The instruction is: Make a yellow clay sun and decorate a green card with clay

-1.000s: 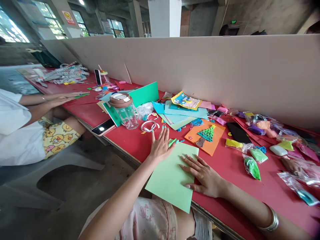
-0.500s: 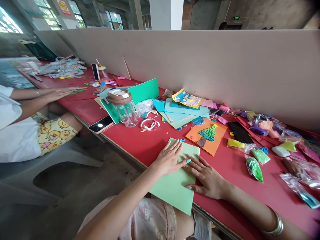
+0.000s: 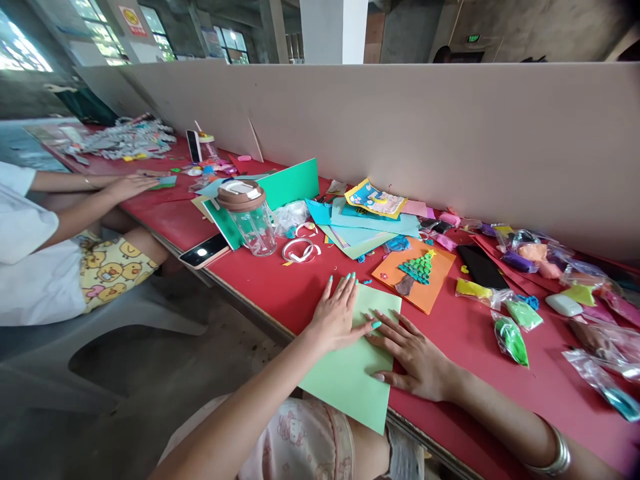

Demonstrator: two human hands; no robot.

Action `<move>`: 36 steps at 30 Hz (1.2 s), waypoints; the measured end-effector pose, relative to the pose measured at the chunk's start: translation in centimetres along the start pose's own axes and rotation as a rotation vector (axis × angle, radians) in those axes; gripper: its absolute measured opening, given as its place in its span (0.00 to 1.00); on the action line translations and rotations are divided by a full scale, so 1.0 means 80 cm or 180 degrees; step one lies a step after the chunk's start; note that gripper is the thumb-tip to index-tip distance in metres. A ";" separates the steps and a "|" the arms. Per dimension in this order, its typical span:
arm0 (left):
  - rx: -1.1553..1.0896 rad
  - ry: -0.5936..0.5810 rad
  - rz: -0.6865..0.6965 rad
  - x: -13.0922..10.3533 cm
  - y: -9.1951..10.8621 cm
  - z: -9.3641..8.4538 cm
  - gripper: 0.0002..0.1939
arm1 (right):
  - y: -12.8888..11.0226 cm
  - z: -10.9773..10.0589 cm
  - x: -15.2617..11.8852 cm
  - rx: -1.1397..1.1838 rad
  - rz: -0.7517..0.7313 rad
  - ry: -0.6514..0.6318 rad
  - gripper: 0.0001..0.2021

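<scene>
A sheet of light green paper (image 3: 350,377) lies at the table's front edge, its near corner sticking out over my lap. Flat on its upper left part rests my left hand (image 3: 340,313), fingers stretched out and the fingertips reaching past the paper's left edge. My right hand (image 3: 413,353) presses on the paper's right side with its fingers spread, the thumb below. Both hands are open and almost meet at the left thumb. Just beyond the paper lies an orange card (image 3: 433,287) bearing a clay tree (image 3: 419,268) in green and blue with a brown trunk.
A lidded clear cup (image 3: 250,220), a phone (image 3: 204,252) and a white ring-shaped band (image 3: 299,250) stand to the left. Coloured papers (image 3: 360,233) are piled behind. Bagged clay (image 3: 510,337) covers the right side. A co-worker's hands (image 3: 133,185) work farther left, before a grey partition (image 3: 425,147).
My left hand has slid slightly left on the paper, its fingers now over the left edge. The right hand stays in place. The co-worker's hands have shifted over their green paper.
</scene>
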State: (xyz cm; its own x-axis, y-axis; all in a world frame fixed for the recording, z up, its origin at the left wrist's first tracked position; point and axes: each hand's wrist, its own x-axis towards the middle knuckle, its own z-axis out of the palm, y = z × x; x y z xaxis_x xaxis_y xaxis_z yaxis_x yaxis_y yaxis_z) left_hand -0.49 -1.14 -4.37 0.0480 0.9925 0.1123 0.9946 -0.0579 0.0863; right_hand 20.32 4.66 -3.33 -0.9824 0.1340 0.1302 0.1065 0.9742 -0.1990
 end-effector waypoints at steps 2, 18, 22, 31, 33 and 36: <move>-0.0037 -0.0024 0.0147 -0.004 0.008 0.000 0.43 | -0.001 -0.001 0.001 0.0010 -0.0002 0.0021 0.31; -0.0198 -0.0155 -0.0112 0.013 -0.002 -0.003 0.41 | 0.000 0.003 0.000 0.0054 0.0163 -0.0144 0.31; -0.0199 -0.0235 -0.0280 0.018 -0.006 -0.007 0.41 | 0.000 0.003 0.001 0.0059 0.0151 -0.0092 0.31; -0.0005 -0.0133 -0.1045 0.027 -0.036 -0.007 0.43 | 0.000 0.003 0.000 0.0132 0.0162 -0.0094 0.31; 0.0083 -0.0066 -0.1040 0.025 -0.034 -0.008 0.42 | 0.000 0.003 0.000 0.0141 0.0164 -0.0101 0.31; 0.0093 -0.0193 -0.0892 0.017 -0.018 -0.009 0.43 | 0.001 0.002 0.000 0.0157 0.0147 -0.0100 0.31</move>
State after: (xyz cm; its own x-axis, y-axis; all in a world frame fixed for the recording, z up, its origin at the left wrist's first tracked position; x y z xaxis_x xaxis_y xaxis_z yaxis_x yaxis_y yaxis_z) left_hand -1.92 0.19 -3.61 -0.2244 0.9741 0.0286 0.9721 0.2217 0.0770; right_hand 20.33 4.66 -3.52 -0.9810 0.1721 0.0895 0.1449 0.9569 -0.2518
